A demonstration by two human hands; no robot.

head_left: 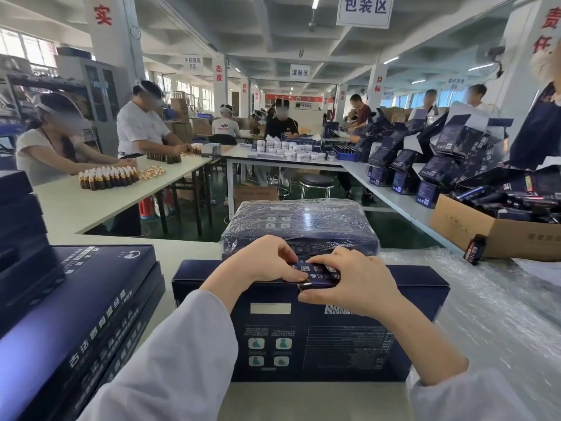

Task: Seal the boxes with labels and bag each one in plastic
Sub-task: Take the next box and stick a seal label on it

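A dark blue box [318, 338] stands in front of me on the white table, its printed back toward me. Over its top edge lies a dark blue label [315, 276] with white characters. My left hand [258, 262] presses fingertips on the label's left end. My right hand [349, 284] pinches the right end, thumb on the box's front face, fingers on top. Behind stands a stack of boxes wrapped in clear plastic [299, 226].
A pile of unwrapped dark blue boxes [73, 299] sits at my left. Clear plastic bags [491, 305] spread over the table at my right. A cardboard carton [498, 232] of dark items stands at far right. Other people work at tables beyond.
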